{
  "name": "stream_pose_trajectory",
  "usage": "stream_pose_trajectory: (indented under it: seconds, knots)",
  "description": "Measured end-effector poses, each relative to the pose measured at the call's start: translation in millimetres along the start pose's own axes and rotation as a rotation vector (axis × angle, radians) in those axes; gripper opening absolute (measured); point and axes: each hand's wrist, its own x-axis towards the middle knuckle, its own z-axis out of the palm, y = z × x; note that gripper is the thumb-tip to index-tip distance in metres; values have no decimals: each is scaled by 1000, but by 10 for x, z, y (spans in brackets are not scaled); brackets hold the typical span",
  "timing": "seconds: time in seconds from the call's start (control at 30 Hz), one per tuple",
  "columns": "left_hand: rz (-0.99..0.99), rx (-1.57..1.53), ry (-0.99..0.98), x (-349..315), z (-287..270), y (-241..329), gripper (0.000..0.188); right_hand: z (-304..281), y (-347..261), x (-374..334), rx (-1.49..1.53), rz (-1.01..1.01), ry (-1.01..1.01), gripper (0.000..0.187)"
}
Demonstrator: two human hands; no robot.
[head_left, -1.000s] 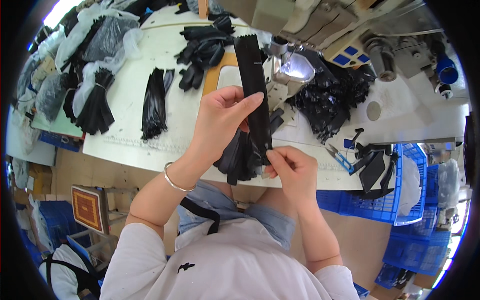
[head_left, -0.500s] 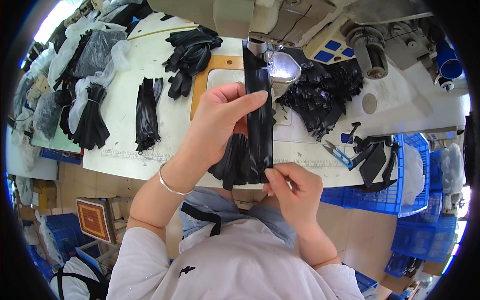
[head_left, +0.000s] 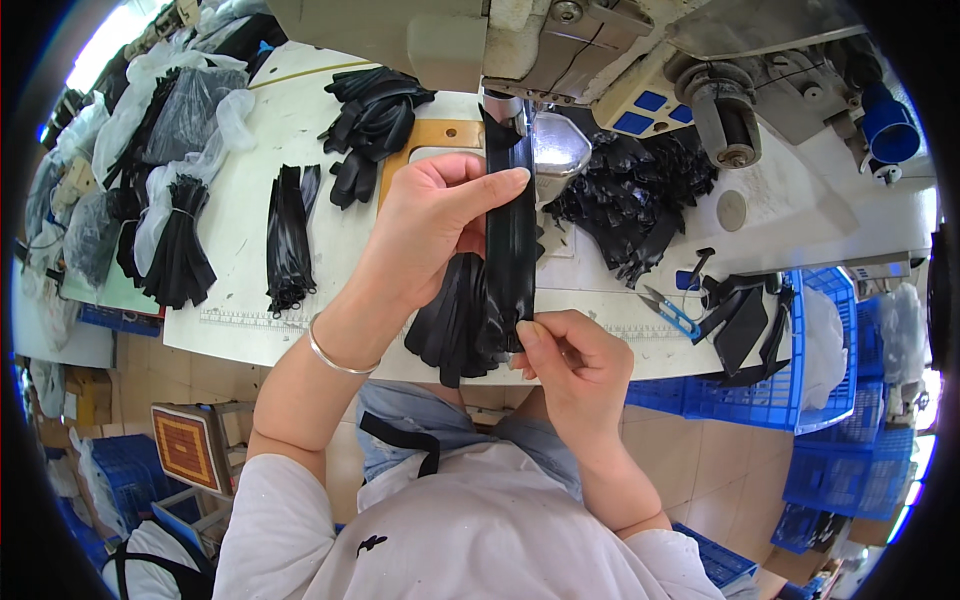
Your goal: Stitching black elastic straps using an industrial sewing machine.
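Observation:
A long black zipper (head_left: 512, 250) runs straight toward me from under the sewing machine's presser foot (head_left: 505, 110). My left hand (head_left: 430, 215) holds its left edge partway along, thumb lying on top and fingers underneath. At the near end, my right hand (head_left: 575, 360) pinches a corner between thumb and fingertips. Several more black zippers (head_left: 445, 325) hang over the table's front edge, below my left hand and partly behind the held one. What the left fingertips do under the zipper is hidden.
A heap of black pieces (head_left: 640, 190) lies right of the machine bed. Blue-handled snips (head_left: 672, 312) rest beside a blue basket (head_left: 800, 340) with black scraps on its rim. Left on the white table (head_left: 230, 270) are a zipper bundle (head_left: 291, 235) and black strips (head_left: 370, 120).
The view has shifted slightly. Both hands keep their hold on the zipper, and its near end sits a little further left, with the hanging zippers fanned wider.

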Motion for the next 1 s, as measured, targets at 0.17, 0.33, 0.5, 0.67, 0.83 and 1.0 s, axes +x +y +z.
stream_pose_trajectory:
  seconds: [0.17,0.33,0.5,0.67,0.83,1.0]
  knots:
    - [-5,2,-5,-14,15,29,17,10,0,5,14,3,-2,5]
    - [13,-2,2,26,-41,-37,16,50,23,-15,31,22,10,5]
    - [15,3,-5,-43,-7,-4,15,128,103,28,-9,-36,43,7]
    - [-140,-64,-48,-518,-21,-250,12,152,214,85,-30,-76,76,7]
    - [-206,-283,-159,-782,-77,-428,19,106,292,87,-203,-231,84,6]
    - [-39,24,68,-614,-60,-428,11,95,178,63,-169,-129,68,7]
